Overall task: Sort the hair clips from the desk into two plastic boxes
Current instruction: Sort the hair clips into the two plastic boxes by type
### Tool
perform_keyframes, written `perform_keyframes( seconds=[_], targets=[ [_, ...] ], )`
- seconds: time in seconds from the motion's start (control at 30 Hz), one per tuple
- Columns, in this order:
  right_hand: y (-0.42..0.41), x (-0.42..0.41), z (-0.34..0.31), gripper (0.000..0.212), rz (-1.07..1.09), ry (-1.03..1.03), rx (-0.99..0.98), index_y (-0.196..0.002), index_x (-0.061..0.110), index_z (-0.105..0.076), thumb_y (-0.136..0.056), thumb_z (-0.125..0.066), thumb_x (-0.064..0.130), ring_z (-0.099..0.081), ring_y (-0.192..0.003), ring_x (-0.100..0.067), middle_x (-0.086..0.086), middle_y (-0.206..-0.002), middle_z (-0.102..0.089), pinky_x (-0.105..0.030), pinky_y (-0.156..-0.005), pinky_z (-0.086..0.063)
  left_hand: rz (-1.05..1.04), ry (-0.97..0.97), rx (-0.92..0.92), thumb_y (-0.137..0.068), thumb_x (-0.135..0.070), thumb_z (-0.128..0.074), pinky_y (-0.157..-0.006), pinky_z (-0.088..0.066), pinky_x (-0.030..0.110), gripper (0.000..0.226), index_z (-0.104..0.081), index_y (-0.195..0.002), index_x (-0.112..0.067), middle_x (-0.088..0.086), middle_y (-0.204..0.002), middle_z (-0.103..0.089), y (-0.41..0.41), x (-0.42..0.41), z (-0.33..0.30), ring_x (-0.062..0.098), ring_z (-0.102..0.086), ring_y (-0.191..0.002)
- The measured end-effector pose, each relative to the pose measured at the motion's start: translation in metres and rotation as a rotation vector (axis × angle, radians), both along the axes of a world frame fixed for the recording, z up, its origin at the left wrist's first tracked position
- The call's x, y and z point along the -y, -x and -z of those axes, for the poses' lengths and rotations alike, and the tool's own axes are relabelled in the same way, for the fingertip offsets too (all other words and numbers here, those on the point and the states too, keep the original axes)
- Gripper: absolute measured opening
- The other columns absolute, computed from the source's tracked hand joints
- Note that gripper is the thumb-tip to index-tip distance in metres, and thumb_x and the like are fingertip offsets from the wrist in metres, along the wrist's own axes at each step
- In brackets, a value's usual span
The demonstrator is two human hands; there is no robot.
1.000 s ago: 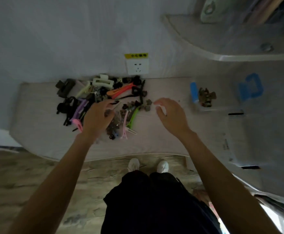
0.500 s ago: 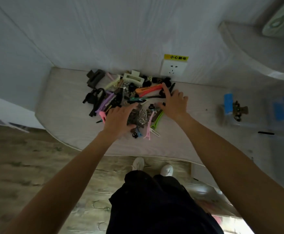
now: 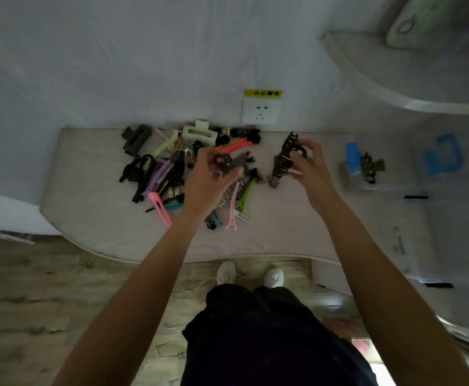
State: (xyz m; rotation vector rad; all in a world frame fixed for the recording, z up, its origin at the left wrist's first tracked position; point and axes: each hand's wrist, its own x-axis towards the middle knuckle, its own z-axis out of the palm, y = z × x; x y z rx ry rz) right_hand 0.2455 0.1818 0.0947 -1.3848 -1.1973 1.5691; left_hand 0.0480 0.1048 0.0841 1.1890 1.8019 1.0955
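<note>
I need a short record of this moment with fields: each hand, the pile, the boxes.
left hand: holds a small dark clip above the pile
right hand: grips a long brown toothed claw clip
pile of mixed coloured hair clips: on the pale desk, below the white wall socket
clear plastic box with blue latch: right of the pile, one brown clip inside

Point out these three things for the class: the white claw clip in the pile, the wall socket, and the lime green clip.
white claw clip [image 3: 199,134], head view, on its long flat body.
wall socket [image 3: 261,110], head view, on its white faceplate.
lime green clip [image 3: 246,193], head view, on its long blade.
</note>
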Motion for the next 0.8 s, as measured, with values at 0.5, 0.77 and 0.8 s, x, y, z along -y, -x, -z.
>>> perform_keyframes(
  seconds=[0.5, 0.77, 0.8],
  targets=[
    [-0.247, -0.025, -0.045, 0.035, 0.414, -0.120, 0.332, -0.121, 0.000, -0.053, -0.091, -0.058, 0.018, -0.061, -0.103, -0.031, -0.015, -0.116, -0.057, -0.026, -0.074, -0.059, 0.350, 0.264, 0.251, -0.088, -0.021, -0.061, -0.040, -0.049, 0.018, 0.025, -0.041, -0.098, -0.009, 0.010, -0.081, -0.055, -0.260, -0.135, -0.033, 0.010, -0.056, -0.052],
    [-0.267, -0.068, -0.030, 0.032, 0.180, -0.185, 0.584, -0.119, 0.007, -0.054, -0.091, -0.057, 0.023, -0.057, -0.107, -0.025, -0.015, -0.126, -0.058, -0.027, -0.086, -0.045, 0.512, 0.173, -0.114, -0.093, -0.031, -0.052, -0.083, -0.052, 0.035, 0.032, -0.052, -0.115, -0.008, 0.015, -0.111, -0.066, -0.314, -0.169, -0.003, 0.028, -0.065, -0.096],
    [-0.269, -0.070, -0.024, 0.032, 0.162, -0.208, 0.641, -0.120, 0.007, -0.054, -0.092, -0.055, 0.021, -0.057, -0.108, -0.025, -0.015, -0.127, -0.058, -0.019, -0.081, -0.040, 0.539, 0.144, -0.221, -0.091, -0.038, -0.054, -0.080, -0.049, 0.031, 0.037, -0.054, -0.115, -0.010, 0.012, -0.109, -0.067, -0.317, -0.169, 0.001, 0.027, -0.064, -0.097]
  ],
)
